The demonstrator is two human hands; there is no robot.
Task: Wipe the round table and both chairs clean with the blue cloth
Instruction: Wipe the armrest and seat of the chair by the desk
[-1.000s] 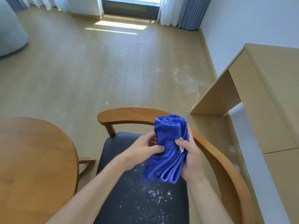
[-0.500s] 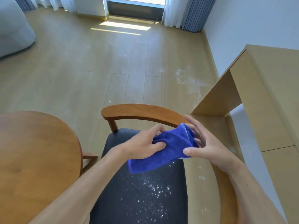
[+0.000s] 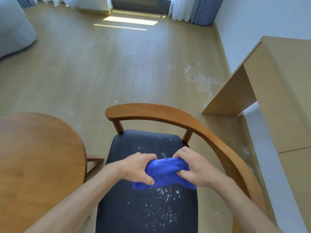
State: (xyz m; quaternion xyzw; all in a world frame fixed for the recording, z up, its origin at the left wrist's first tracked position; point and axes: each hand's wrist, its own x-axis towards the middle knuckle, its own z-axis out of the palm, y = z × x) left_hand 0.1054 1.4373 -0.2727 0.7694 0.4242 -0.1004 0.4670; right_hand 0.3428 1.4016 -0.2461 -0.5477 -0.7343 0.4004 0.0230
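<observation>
Between left hand (image 3: 139,167) and right hand (image 3: 196,169), both gripping the bunched blue cloth (image 3: 165,172) over the speckled chair seat (image 3: 146,212), best press flat and sweep crumbs off the seat edge.

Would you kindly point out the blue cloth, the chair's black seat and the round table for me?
blue cloth (image 3: 166,170): head view, bunched middle between the hands.
black seat (image 3: 148,214): head view, speckled near part of the cushion.
round table (image 3: 38,157): head view, bare wooden top.

A light wooden desk (image 3: 277,91) stands right; curtains (image 3: 202,10) hang beyond.
</observation>
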